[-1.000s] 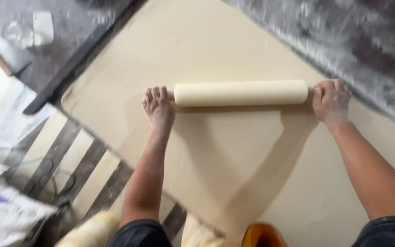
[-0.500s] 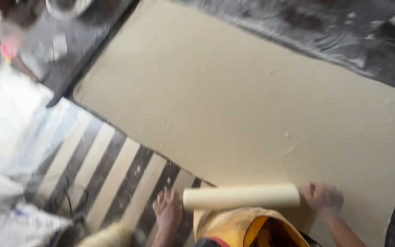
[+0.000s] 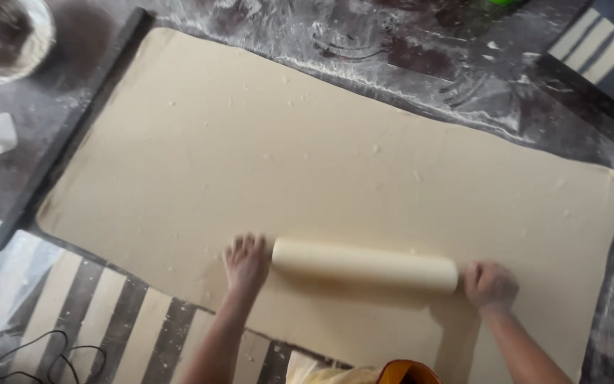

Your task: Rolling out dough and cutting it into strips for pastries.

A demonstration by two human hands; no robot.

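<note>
- Rolling pin [image 3: 364, 265]: laid across the near part of the dough sheet [image 3: 335, 163].
- Left hand [image 3: 246, 262], right hand [image 3: 490, 285]: placed at the ends, fingers curled; exact contact cannot be told.
- Even pressure is advised, so uniform thickness is kept.

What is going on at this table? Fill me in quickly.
A person is working a pale rolling pin over a large, thin sheet of dough spread across a dark, floured table. The left hand presses at one end of the pin and the right hand at the other, near the sheet's near edge. A bowl sits at the far left corner.
</note>
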